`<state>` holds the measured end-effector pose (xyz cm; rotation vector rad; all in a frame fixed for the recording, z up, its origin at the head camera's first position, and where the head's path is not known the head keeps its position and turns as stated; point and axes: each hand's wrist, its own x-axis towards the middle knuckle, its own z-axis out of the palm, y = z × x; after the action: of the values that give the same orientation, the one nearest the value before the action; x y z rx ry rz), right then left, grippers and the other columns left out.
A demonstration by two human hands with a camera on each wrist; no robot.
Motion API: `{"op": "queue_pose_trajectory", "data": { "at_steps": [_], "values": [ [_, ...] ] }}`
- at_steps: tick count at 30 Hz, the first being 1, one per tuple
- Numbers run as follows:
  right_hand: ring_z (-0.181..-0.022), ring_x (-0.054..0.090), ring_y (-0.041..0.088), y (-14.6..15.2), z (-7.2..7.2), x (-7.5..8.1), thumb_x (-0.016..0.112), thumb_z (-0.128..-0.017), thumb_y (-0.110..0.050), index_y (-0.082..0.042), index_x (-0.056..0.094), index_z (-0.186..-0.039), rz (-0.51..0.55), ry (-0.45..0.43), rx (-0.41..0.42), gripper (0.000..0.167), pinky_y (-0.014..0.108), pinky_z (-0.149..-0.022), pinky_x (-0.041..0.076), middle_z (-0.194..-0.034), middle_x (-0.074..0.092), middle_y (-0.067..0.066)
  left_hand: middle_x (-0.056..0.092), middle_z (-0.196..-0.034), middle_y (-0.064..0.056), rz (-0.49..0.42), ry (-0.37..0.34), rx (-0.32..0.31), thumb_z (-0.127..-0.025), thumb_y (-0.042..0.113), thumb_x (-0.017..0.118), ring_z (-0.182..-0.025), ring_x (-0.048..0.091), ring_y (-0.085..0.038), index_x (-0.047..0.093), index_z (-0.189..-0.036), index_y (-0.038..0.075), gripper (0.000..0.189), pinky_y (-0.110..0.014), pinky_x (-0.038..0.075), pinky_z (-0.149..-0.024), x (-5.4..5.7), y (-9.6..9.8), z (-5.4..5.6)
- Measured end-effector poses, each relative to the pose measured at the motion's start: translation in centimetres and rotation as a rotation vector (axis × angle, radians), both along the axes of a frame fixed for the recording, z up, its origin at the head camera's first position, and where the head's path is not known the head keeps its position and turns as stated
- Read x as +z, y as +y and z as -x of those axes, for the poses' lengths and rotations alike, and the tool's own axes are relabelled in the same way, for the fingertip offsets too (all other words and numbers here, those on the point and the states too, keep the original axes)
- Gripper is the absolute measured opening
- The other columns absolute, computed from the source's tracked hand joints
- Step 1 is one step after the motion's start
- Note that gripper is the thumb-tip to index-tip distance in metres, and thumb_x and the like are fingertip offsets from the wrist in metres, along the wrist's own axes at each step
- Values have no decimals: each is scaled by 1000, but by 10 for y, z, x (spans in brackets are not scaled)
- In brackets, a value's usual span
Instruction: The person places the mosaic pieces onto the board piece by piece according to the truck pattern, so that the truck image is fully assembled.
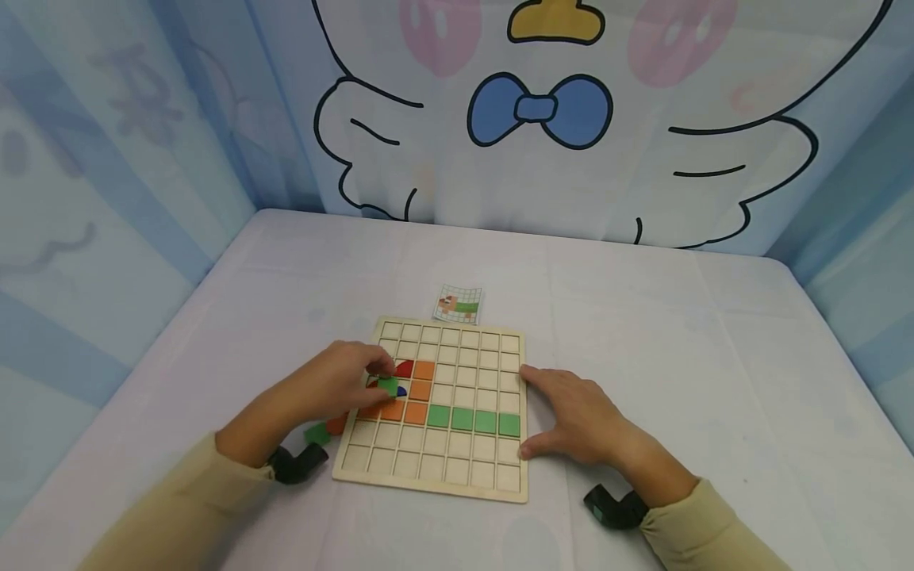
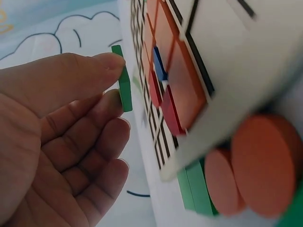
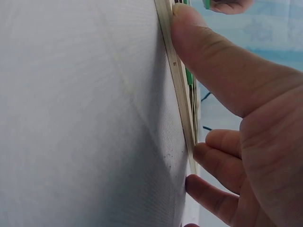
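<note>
My left hand [image 1: 332,385] pinches a green square tile [image 2: 124,87] between thumb and index finger, above the left part of a wooden grid board [image 1: 457,476]. In the left wrist view the tile is held on edge, apart from the board. Orange tiles [image 1: 424,370], a red piece [image 1: 404,369] and a small blue piece [image 1: 401,391] lie in the board's left cells, some hidden by that hand. Several green tiles [image 1: 462,418] form a row to the right. At the board's right edge rests my right hand [image 1: 581,416], thumb and fingers spread along the rim.
Behind the board lies a small picture card [image 1: 458,304] with a gridded figure. Loose green pieces [image 2: 195,189] and round orange pieces [image 2: 265,165] sit by the board's left edge. A white cloth covers the table [image 1: 678,357]; printed curtains [image 1: 93,198] surround it.
</note>
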<state>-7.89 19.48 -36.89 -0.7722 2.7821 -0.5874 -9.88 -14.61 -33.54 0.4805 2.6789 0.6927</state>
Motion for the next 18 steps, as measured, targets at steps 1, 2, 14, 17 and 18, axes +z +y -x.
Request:
{"op": "queue_pose_trajectory", "data": {
  "at_steps": [1,2,14,17,18],
  "values": [
    [-130,48,40,0,0,0,87,-70,-51,-1,45,-147,1,-1,0,102,62,-98,40,-143,52,17,69,-104,0,-9,5,-15,-86,18,80,-103,64,-20,70,-106,10,23,-40,52,-92,0,3,1],
    [-130,48,40,0,0,0,87,-69,-51,-1,45,-147,2,0,-1,101,62,-98,40,-143,52,17,69,-103,0,-20,10,-31,-87,17,80,-102,64,-20,70,-105,10,23,-39,52,-91,0,5,2],
    [-130,48,40,0,0,0,87,-69,-51,-1,45,-147,4,6,2,102,62,-98,40,-143,53,18,68,-98,5,-82,83,-151,-87,16,79,-95,64,-13,70,-105,8,22,-33,52,-86,-6,28,9],
    [-130,48,40,0,0,1,87,-69,-51,-1,45,-147,6,7,6,102,62,-98,40,-143,53,18,69,-98,4,-92,97,-172,-86,16,79,-96,65,-14,71,-105,8,22,-33,52,-85,-6,31,10],
    [-130,48,40,0,0,1,87,-69,-51,-1,45,-147,6,7,7,101,62,-98,40,-143,53,18,70,-99,4,-90,102,-181,-87,16,79,-96,65,-14,71,-106,8,22,-33,52,-85,-6,33,10]
  ]
}}
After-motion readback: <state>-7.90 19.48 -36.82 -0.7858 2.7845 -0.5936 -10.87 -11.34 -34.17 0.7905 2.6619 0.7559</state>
